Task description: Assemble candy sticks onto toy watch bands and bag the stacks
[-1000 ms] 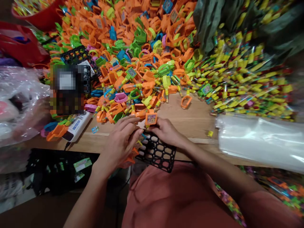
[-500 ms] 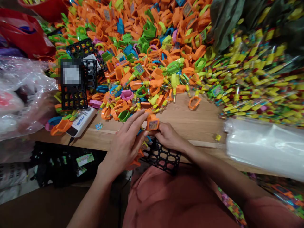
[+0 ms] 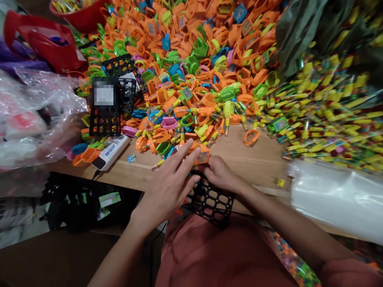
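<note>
My left hand [image 3: 169, 185] is stretched out, fingers apart, over an orange toy watch [image 3: 203, 156] and touching it or nearly so. My right hand [image 3: 220, 173] is closed, its curled fingers at the right side of that watch. What lies inside its grip is partly hidden. Below both hands, a black plastic lattice basket [image 3: 214, 203] leans at the table's front edge against my shirt. Bits of orange plastic show under my left palm, mostly covered by it.
Ahead spreads a big heap of toy watches [image 3: 185, 79], mostly orange. Yellow-capped candy tubes [image 3: 326, 123] pile up at right, beside clear plastic bags [image 3: 335, 195]. More black lattice baskets [image 3: 104, 121], a white power bank [image 3: 110, 153] and a plastic-wrapped bundle [image 3: 36, 123] are at left.
The view has swung slightly left, so everything sits further right. My left hand's fingers have come further over the orange watch. My right hand keeps its place beside it.
</note>
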{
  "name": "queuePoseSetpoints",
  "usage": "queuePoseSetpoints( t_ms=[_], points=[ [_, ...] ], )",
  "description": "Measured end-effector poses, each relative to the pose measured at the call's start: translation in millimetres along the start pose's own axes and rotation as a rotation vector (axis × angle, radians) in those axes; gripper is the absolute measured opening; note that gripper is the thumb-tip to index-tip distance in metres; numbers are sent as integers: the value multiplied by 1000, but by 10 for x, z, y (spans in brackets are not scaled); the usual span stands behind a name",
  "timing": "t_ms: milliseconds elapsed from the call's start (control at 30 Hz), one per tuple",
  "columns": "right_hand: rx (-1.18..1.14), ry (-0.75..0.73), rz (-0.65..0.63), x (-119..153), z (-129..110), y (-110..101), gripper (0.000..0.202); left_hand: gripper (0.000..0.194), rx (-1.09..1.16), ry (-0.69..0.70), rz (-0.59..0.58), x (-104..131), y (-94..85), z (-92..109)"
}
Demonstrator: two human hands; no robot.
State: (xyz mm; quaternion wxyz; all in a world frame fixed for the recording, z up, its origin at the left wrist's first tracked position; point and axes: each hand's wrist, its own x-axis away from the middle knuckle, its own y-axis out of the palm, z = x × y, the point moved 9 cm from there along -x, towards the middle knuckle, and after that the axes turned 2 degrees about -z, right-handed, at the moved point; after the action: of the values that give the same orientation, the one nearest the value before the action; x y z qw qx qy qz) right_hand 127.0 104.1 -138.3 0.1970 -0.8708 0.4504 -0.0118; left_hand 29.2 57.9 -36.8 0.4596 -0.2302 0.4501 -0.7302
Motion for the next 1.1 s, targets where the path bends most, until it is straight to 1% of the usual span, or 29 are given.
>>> queuePoseSetpoints(
  t_ms=[67, 167, 233, 267, 333, 400, 467, 533, 600, 767, 800, 867, 933, 967, 1033, 1100],
  points=[
    [71, -62, 11, 44, -33, 11, 28, 58, 5, -3, 0, 1, 5, 2],
    [176, -156, 44, 112, -72, 39, 29, 59, 11, -3, -5, -6, 9, -1],
    [195, -175, 40, 115, -61, 43, 30, 59, 9, 3, -10, -9, 9, 3],
    [181, -155, 30, 97, -33, 30, 30, 59, 7, 5, -12, -9, 9, 4],
    [125, -63, 14, 37, 50, -25, 31, 59, 4, 3, -12, -4, 8, 3],
    [65, 35, 29, -15, 111, -103, 27, 59, 9, -9, -6, 4, 3, -3],
    [26, 87, 33, -36, 114, -128, 22, 60, 22, -20, 4, 10, -3, -7],
    [23, 86, 10, -23, 78, -83, 23, 61, 36, -26, 8, 12, -5, -8],
    [47, 56, 2, 16, 43, -34, 25, 61, 46, -29, 10, 9, -5, -11],
    [132, -38, 56, 116, 23, -70, 23, 60, 47, -19, -3, -7, 5, -15],
    [131, -26, 67, 122, 39, -93, 22, 60, 49, -16, -6, -11, 6, -14],
    [104, 48, 81, 122, 94, -126, 19, 61, 56, -13, -9, -16, 5, -10],
    [63, 110, 52, 114, 125, -95, 18, 61, 60, -17, -8, -19, -1, -10],
    [51, 111, 24, 111, 116, -56, 19, 61, 61, -19, -6, -19, -5, -10],
    [55, 68, -15, 115, 71, 22, 23, 61, 63, -20, -6, -20, -8, -9],
    [91, 5, 3, 137, 26, 62, 27, 62, 64, -16, -12, -23, -5, -9]
  ],
)
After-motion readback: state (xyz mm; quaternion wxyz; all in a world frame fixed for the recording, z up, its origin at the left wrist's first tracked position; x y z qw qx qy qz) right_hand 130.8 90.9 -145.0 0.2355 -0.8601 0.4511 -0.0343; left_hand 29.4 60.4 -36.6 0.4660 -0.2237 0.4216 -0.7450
